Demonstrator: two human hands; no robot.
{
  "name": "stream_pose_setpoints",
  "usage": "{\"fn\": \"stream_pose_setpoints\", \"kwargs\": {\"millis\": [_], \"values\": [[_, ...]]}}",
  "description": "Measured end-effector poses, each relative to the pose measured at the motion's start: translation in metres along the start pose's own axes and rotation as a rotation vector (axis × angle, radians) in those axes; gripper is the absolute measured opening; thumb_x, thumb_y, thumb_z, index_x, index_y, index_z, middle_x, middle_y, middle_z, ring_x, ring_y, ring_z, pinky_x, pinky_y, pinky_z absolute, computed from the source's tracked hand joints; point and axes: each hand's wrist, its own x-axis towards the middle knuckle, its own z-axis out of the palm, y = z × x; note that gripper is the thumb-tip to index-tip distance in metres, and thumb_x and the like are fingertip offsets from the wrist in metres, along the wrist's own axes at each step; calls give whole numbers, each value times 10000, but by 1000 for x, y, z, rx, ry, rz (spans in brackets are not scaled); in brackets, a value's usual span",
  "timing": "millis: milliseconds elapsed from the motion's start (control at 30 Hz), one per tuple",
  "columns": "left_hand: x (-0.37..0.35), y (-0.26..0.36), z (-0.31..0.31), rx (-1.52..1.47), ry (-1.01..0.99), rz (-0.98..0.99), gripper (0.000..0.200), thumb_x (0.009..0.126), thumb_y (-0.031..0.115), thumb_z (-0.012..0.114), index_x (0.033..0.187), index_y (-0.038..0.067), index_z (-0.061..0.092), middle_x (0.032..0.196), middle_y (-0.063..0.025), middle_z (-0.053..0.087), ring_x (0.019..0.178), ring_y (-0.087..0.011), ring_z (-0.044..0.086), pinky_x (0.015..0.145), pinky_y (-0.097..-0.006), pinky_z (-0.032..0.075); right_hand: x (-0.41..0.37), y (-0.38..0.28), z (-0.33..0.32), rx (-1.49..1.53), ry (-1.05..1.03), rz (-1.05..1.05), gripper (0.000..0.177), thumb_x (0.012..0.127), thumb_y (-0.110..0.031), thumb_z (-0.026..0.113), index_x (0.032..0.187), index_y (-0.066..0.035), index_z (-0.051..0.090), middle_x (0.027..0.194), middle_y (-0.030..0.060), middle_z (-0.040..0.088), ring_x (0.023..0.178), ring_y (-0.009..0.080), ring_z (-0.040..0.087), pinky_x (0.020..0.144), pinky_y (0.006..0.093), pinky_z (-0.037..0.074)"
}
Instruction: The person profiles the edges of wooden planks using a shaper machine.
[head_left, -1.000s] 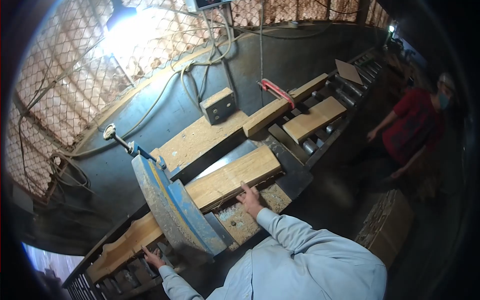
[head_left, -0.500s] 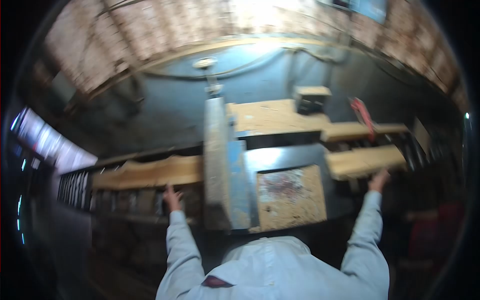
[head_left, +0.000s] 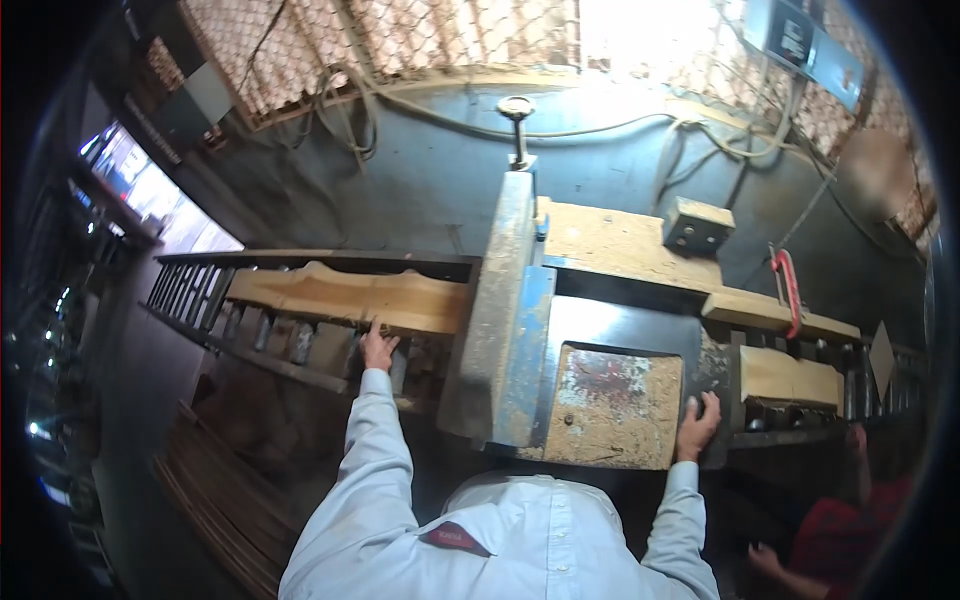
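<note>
My left hand (head_left: pixel 379 348) is at the front edge of a long, wavy-edged wooden board (head_left: pixel 345 298), fingers stretched out and one fingertip right at the wood. That board lies on the roller bed (head_left: pixel 303 342) left of a large woodworking machine (head_left: pixel 495 290). My right hand (head_left: pixel 698 425) is beside the right edge of the machine's metal table (head_left: pixel 620 318), thumb and fingers apart, holding nothing. A shorter wooden board (head_left: pixel 790 378) rests on the rollers farther right. A worn, sawdust-covered panel (head_left: pixel 618 410) is set into the table in front of me.
A co-worker in red (head_left: pixel 850 525) is at the lower right, one hand (head_left: pixel 765 558) low. Behind the table are a wooden strip (head_left: pixel 780 312) with a red clamp (head_left: pixel 787 290) and a metal block (head_left: pixel 698 226). Cables (head_left: pixel 430 108) hang along the back; long planks (head_left: pixel 225 480) lie low at left.
My right hand has left the shorter board and come in to the machine table's edge. That board is now farther from the table. The view has turned, and the co-worker's arms now show.
</note>
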Motion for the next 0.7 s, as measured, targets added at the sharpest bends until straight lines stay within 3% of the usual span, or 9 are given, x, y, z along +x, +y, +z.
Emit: {"fn": "stream_pose_setpoints", "kwargs": {"millis": [133, 167, 200, 233, 300, 367, 533, 600, 700], "values": [[-35, -38, 31, 84, -26, 53, 400, 870, 355, 675, 1002, -7, 569, 826, -124, 613, 626, -221, 615, 584, -353, 562, 8, -9, 7, -120, 16, -2, 379, 867, -255, 669, 1166, -33, 597, 1357, 133, 518, 1319, 311, 412, 1125, 447, 253], [-54, -43, 33, 458, -205, 190, 390, 887, 379, 651, 852, -6, 595, 712, -91, 604, 544, -200, 582, 538, -335, 539, 7, -11, 9, -108, 6, 27, 386, 867, -267, 669, 1168, -36, 597, 1366, 125, 512, 1324, 306, 407, 1127, 447, 251], [-54, -54, 32, 829, -117, 136, 419, 900, 407, 631, 804, -1, 632, 686, -69, 616, 557, -177, 581, 527, -329, 517, 5, -14, 9, -130, -1, 40, 390, 868, -277, 667, 1168, -37, 597, 1370, 122, 510, 1328, 302, 404, 1128, 449, 249], [-52, -70, 30, 985, -325, 447, 441, 903, 426, 626, 843, -11, 649, 734, -82, 645, 590, -182, 608, 536, -323, 515, 6, -18, 8, -150, -9, 49, 394, 869, -286, 665, 1169, -39, 597, 1374, 119, 507, 1332, 298, 400, 1128, 451, 248], [-68, -60, 26, 1035, -529, 487, 479, 909, 447, 616, 930, -29, 663, 815, -117, 681, 670, -203, 652, 572, -320, 525, 7, -12, 13, -170, 0, 14, 409, 873, -312, 659, 1172, -41, 597, 1371, 119, 511, 1331, 298, 400, 1129, 457, 244], [-130, 3, 46, 821, -512, -44, 516, 916, 454, 606, 1026, -47, 656, 883, -160, 697, 763, -235, 688, 625, -325, 551, 8, -7, 18, -177, 2, -12, 415, 873, -315, 660, 1178, -41, 595, 1365, 122, 517, 1329, 299, 402, 1128, 458, 246], [-62, -2, -5, 270, -158, -48, 545, 937, 429, 587, 1186, -54, 543, 1143, -209, 630, 993, -272, 662, 818, -402, 562, 9, -5, 16, -146, 54, -48, 370, 841, -308, 698, 1098, -52, 630, 1310, 130, 551, 1281, 311, 445, 1062, 450, 324], [-29, -3, -15, 13, -224, -51, 561, 907, 440, 631, 1227, -9, 530, 1185, -169, 605, 1019, -247, 633, 827, -395, 531, 9, -7, 14, -150, 72, -25, 387, 822, -316, 716, 1097, -60, 627, 1310, 128, 547, 1278, 314, 443, 1037, 450, 346], [14, -19, -18, -52, -80, -71, 478, 857, 446, 694, 1136, 80, 568, 1025, -70, 622, 852, -189, 595, 701, -343, 480, 8, -8, 16, -137, 69, 50, 439, 808, -349, 727, 1131, -74, 616, 1338, 118, 526, 1308, 314, 415, 1080, 464, 303]]}}
